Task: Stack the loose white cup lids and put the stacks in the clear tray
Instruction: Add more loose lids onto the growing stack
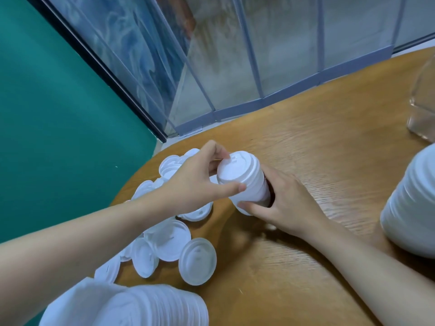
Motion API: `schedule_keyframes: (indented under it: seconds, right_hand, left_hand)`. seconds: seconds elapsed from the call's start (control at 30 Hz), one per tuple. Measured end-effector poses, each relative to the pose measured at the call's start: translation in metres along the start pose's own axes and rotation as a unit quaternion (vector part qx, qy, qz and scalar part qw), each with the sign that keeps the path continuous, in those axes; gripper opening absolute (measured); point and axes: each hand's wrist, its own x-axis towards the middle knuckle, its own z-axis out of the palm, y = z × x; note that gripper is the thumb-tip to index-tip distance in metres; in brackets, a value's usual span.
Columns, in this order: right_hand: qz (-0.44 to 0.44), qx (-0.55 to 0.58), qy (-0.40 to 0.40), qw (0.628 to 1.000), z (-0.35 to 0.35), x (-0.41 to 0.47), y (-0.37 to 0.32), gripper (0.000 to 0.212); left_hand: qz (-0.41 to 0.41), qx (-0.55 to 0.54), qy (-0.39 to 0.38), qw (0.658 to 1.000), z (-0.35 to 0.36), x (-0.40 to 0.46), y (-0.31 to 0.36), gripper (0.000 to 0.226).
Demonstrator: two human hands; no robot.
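A short stack of white cup lids [244,177] is held tilted above the wooden table [317,142]. My left hand [200,177] pinches the top lid of the stack between thumb and fingers. My right hand [282,203] grips the lower part of the stack from the right. Several loose white lids [174,243] lie scattered on the table under and left of my left forearm. The clear tray [423,100] shows only partly at the right edge.
A tall stack of lids [412,208] lies at the right edge. Another long stack [146,307] lies at the bottom left. The table's curved edge runs along the left, with green floor beyond and a glass partition behind.
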Motion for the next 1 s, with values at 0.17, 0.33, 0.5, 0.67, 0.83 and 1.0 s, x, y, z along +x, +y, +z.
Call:
schedule_keyframes:
  seconds: [0.17, 0.33, 0.5, 0.67, 0.83, 1.0]
  right_hand:
    - [-0.002, 0.002, -0.002, 1.000, 0.001, 0.000, 0.000, 0.064]
    - [-0.010, 0.008, -0.003, 1.000, 0.001, 0.000, 0.000, 0.065]
    - [-0.007, 0.007, -0.008, 1.000, 0.001, 0.000, 0.002, 0.066]
    - [-0.001, -0.012, -0.005, 1.000, 0.001, 0.000, 0.001, 0.067]
    - [0.012, -0.022, -0.016, 1.000, 0.000, 0.002, 0.001, 0.068]
    - [0.019, -0.015, -0.023, 0.999, 0.000, -0.001, 0.000, 0.067]
  left_hand:
    - [0.019, 0.041, -0.028, 0.999, -0.004, -0.001, 0.004, 0.074]
    - [0.035, 0.111, -0.007, 0.993, -0.003, -0.001, 0.008, 0.078]
    - [0.020, 0.152, -0.045, 0.987, -0.004, 0.003, 0.015, 0.077]
    - [-0.016, 0.185, -0.103, 0.977, -0.011, 0.007, 0.014, 0.103]
    - [-0.083, 0.264, -0.172, 0.945, -0.043, -0.014, -0.001, 0.124]
    - [-0.054, 0.361, -0.261, 0.894, -0.036, -0.045, -0.015, 0.094]
